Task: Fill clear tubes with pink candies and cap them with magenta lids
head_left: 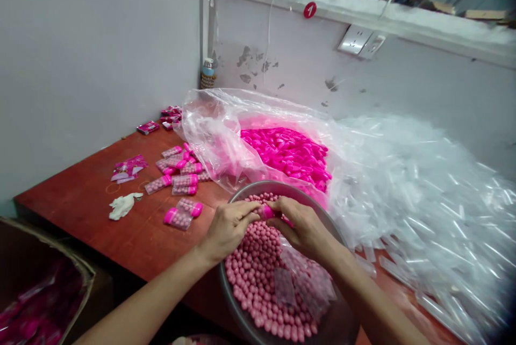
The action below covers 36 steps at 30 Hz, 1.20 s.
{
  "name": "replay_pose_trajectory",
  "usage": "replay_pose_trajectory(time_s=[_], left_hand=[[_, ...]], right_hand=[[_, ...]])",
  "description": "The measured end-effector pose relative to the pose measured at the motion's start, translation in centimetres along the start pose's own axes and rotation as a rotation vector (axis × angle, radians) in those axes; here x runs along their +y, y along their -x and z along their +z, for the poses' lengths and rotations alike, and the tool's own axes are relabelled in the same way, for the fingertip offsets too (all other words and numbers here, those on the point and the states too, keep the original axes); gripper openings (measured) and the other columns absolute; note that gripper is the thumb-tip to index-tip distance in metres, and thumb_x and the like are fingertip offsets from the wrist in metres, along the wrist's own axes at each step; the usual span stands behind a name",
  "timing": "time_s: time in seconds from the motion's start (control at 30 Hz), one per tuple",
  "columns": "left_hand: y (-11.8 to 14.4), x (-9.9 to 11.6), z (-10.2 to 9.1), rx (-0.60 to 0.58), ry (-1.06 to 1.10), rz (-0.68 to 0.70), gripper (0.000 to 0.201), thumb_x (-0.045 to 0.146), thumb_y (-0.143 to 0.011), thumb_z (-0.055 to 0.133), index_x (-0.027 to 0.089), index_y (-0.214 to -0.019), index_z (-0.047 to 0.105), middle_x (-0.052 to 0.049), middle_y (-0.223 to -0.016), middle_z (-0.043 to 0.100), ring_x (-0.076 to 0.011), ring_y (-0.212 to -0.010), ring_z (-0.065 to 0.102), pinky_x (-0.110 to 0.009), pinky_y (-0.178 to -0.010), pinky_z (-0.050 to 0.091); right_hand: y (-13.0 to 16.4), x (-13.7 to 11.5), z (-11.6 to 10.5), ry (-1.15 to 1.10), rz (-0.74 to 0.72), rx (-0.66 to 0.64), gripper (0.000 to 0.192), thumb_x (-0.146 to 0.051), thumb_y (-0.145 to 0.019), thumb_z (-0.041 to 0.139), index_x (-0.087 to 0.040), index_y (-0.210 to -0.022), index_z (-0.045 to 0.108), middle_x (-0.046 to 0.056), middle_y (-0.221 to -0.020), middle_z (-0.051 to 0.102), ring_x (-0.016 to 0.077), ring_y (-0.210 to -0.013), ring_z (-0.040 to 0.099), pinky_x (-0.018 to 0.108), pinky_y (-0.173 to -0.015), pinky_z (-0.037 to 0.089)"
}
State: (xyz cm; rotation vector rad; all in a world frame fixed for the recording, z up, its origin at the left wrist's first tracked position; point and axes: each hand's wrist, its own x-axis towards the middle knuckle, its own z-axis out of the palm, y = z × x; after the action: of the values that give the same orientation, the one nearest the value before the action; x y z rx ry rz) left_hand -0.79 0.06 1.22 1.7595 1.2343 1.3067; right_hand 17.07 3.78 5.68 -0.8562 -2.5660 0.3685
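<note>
Head view: we see our left hand and right hand meeting, fingers clamped on a small bright pink plastic cap, above a round grey metal bowl of pale pink candy balls on the reddish-brown wooden bench.

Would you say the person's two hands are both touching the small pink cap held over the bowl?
Touching. The head view shows the left hand and the right hand pinching the pink cap from either side, fingertips on it, above the bowl of pink balls.
</note>
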Motion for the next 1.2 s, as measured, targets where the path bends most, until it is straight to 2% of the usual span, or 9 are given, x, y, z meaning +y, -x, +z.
replay_pose_trajectory(time_s=[0.1, 0.2, 0.27, 0.37, 0.47, 0.67, 0.8, 0.93, 1.2], left_hand=[[0.2, -0.1, 0.0, -0.050, -0.024, 0.040, 0.024, 0.017, -0.083, 0.054, 0.021, -0.101, 0.068, -0.004, -0.097, 0.071, -0.0182, -0.088, 0.065, -0.026, -0.080, 0.049], [0.0, -0.2, 0.0, -0.013, 0.015, 0.011, 0.023, 0.017, -0.082, 0.055, 0.020, -0.099, 0.069, -0.004, -0.097, 0.071, -0.0187, -0.088, 0.065, -0.026, -0.081, 0.048], [-0.3, -0.2, 0.0, 0.036, 0.128, -0.079, 0.022, 0.019, -0.080, 0.056, 0.019, -0.097, 0.070, -0.004, -0.097, 0.071, -0.0195, -0.088, 0.065, -0.027, -0.081, 0.049], [-0.8, -0.4, -0.1, 0.051, 0.453, -0.255, 0.024, 0.023, -0.079, 0.057, 0.016, -0.100, 0.068, -0.005, -0.098, 0.071, -0.0210, -0.088, 0.065, -0.030, -0.077, 0.051], [-1.0, -0.6, -0.3, 0.032, 0.673, -0.335, 0.028, 0.025, -0.079, 0.058, 0.015, -0.104, 0.066, -0.006, -0.099, 0.070, -0.0208, -0.088, 0.065, -0.030, -0.077, 0.051], [-0.7, -0.2, -0.6, 0.007, 0.507, -0.224, 0.022, 0.018, -0.078, 0.060, 0.017, -0.098, 0.070, -0.004, -0.098, 0.071, -0.0190, -0.095, 0.062, -0.027, -0.088, 0.045], [-0.5, 0.0, -0.4, -0.011, 0.435, -0.135, 0.023, 0.015, -0.079, 0.059, 0.019, -0.099, 0.070, -0.005, -0.099, 0.069, -0.0187, -0.097, 0.060, -0.028, -0.088, 0.044], [-0.3, -0.3, -0.3, 0.019, 0.381, -0.089, 0.021, 0.013, -0.078, 0.059, 0.018, -0.095, 0.071, -0.007, -0.095, 0.067, -0.0188, -0.096, 0.059, -0.028, -0.088, 0.043], [0.0, -1.2, -0.4, 0.084, 0.321, -0.042, 0.020, 0.012, -0.078, 0.058, 0.018, -0.092, 0.072, -0.007, -0.095, 0.068, -0.0181, -0.095, 0.059, -0.028, -0.086, 0.045]], right_hand=[[0.3, -0.2, 0.5, 0.061, -0.038, -0.005, 0.018, -0.030, -0.090, 0.043, -0.019, -0.078, 0.052, 0.005, -0.069, 0.056, 0.0168, -0.065, 0.050, 0.028, -0.061, 0.040], [0.1, -0.1, 0.6, -0.048, -0.006, 0.024, 0.013, -0.028, -0.087, 0.048, -0.018, -0.084, 0.056, 0.007, -0.076, 0.061, 0.0174, -0.071, 0.054, 0.029, -0.066, 0.042], [-0.2, 0.2, 0.4, -0.225, 0.091, 0.067, 0.013, -0.028, -0.084, 0.054, -0.019, -0.092, 0.060, 0.007, -0.083, 0.064, 0.0177, -0.076, 0.058, 0.029, -0.070, 0.045], [-0.1, 0.7, 0.1, -0.651, 0.267, 0.092, 0.031, -0.030, -0.078, 0.062, -0.022, -0.108, 0.059, 0.006, -0.102, 0.065, 0.0200, -0.090, 0.060, 0.032, -0.077, 0.047], [0.5, 1.4, 0.2, -0.997, 0.370, 0.135, 0.036, -0.030, -0.072, 0.069, -0.026, -0.107, 0.062, 0.004, -0.109, 0.064, 0.0207, -0.099, 0.058, 0.032, -0.082, 0.047], [0.2, 1.8, 0.8, -1.213, 0.455, 0.220, 0.028, -0.042, -0.071, 0.068, -0.021, -0.088, 0.067, 0.002, -0.086, 0.068, 0.0133, -0.071, 0.061, 0.025, -0.066, 0.049], [-0.9, 0.8, 0.9, -1.330, 0.532, 0.060, 0.038, -0.048, -0.073, 0.064, -0.017, -0.095, 0.065, 0.007, -0.092, 0.066, 0.0188, -0.082, 0.062, 0.036, -0.076, 0.050], [-1.4, -0.4, 1.0, -1.476, 0.648, -0.030, 0.034, -0.038, -0.070, 0.070, -0.016, -0.096, 0.064, 0.007, -0.091, 0.067, 0.0195, -0.083, 0.063, 0.041, -0.078, 0.050], [-2.5, -1.3, 2.1, -1.531, 0.731, 0.050, 0.015, -0.018, -0.065, 0.072, -0.012, -0.077, 0.066, 0.004, -0.075, 0.067, 0.0167, -0.070, 0.064, 0.038, -0.072, 0.053]])
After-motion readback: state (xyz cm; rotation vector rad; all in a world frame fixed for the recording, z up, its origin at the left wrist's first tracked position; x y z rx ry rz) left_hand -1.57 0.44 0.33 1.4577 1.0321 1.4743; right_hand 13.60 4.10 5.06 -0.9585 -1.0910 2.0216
